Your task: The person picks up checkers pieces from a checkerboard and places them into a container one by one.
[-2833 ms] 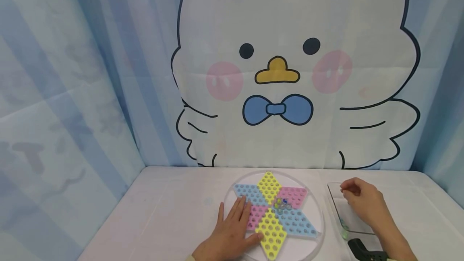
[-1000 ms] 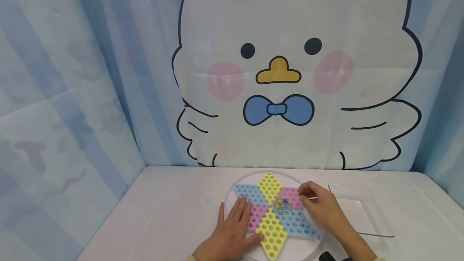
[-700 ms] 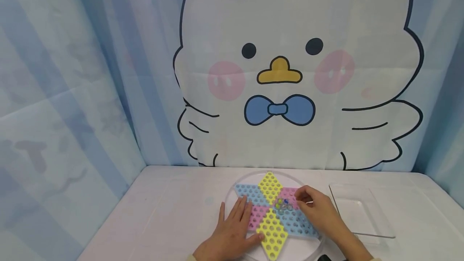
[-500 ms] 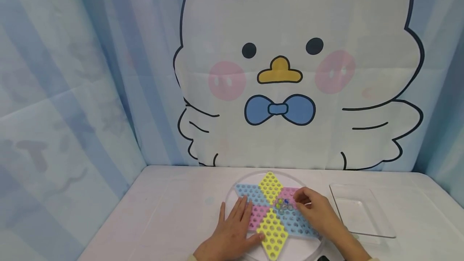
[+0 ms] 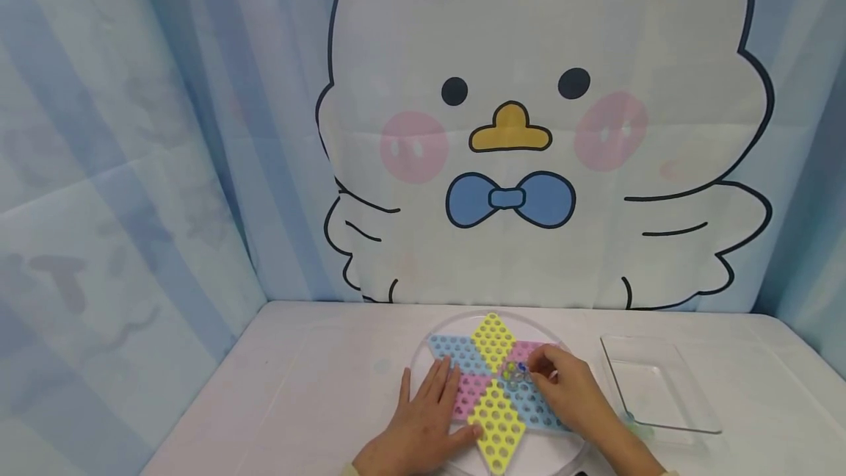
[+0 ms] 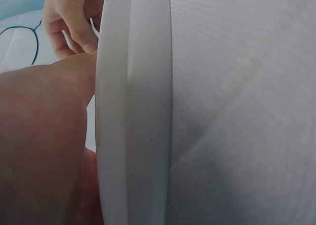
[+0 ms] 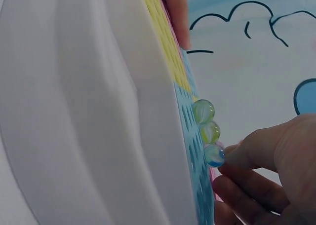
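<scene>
— Where is the blue marble (image 7: pixel 215 155)?

— At the star board's (image 5: pixel 500 417) centre, last in a short marble row, pinched at the right hand's (image 5: pixel 570 392) fingertips.

— And the left hand (image 5: pixel 423 424)?

— Spread flat, pressing the board's left side; the right is nearer.

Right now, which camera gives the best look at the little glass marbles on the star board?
The right wrist view: three marbles show large and sharp in a row on the star board, the right hand fingers touching the nearest. The head view shows them only as a tiny cluster mid-board. The left wrist view shows none.
</scene>
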### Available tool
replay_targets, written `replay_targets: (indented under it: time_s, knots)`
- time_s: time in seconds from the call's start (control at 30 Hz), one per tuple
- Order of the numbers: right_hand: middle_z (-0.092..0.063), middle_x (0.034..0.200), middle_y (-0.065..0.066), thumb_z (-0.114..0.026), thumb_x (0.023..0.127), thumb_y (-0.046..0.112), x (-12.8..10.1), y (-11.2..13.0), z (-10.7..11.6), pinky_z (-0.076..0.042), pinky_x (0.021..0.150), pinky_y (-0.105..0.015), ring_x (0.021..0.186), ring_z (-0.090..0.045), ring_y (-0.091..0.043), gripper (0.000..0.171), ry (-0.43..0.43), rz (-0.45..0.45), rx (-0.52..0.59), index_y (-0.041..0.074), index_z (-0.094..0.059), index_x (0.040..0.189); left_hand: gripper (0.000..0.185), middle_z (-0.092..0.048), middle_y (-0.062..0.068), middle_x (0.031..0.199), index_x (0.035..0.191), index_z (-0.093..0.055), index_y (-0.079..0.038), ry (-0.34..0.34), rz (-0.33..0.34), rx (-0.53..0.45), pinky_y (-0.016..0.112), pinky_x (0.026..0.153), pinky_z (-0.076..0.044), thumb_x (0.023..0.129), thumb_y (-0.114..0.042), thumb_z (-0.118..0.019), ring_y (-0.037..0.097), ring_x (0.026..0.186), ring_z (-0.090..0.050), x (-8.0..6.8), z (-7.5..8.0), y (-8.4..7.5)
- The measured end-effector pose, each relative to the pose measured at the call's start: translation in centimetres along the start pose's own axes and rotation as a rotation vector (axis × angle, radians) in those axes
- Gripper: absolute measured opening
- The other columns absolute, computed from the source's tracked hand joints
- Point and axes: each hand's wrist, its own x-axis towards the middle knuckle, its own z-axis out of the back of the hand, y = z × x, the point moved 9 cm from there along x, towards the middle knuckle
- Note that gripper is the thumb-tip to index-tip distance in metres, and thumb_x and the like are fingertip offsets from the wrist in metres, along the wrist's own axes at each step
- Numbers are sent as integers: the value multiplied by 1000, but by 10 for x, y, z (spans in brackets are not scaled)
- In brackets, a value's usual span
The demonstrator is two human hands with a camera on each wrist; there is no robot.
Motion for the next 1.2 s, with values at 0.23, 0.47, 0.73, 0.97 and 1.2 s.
replay_targets:
  time_s: [0.23,0.47,0.73,0.97,1.2]
  knots:
    - [-65,88,4,-71,81,-1,-2,5,-3,-50,74,-23,84,-58,-8,19,-63,97,-43,13,-66,92,96,-10,6,168,159,-23,-14,3,3,5,65,119,-2,89,-78,-39,25,156,-11,0,0,0]
    - [-64,90,4,-72,80,-1,-3,5,-5,-52,77,-25,85,-58,-8,20,-89,122,-73,13,-66,93,96,-10,6,168,159,-22,-14,3,-7,4,65,119,-2,89,-79,-37,24,156,-11,0,-1,1]
    - [-64,89,4,-72,81,1,-2,7,-2,-51,75,-24,85,-58,-8,19,-79,118,-67,13,-67,94,96,-11,6,168,159,-23,-14,3,-8,9,66,119,-3,89,-79,-38,25,156,-11,1,1,0]
    - [-65,87,4,-74,81,0,-3,9,2,-50,71,-21,81,-58,-6,19,-85,120,-36,12,-66,93,96,-11,6,168,159,-22,-14,6,-8,1,65,119,-3,89,-78,-38,25,156,-11,0,1,0]
    - [-63,89,1,-71,84,0,-2,7,4,-49,70,-20,82,-56,-8,17,-57,68,-26,11,-65,95,96,-11,5,168,159,-22,-15,9,-6,2,65,119,-3,89,-79,-37,24,156,-11,-1,0,0]
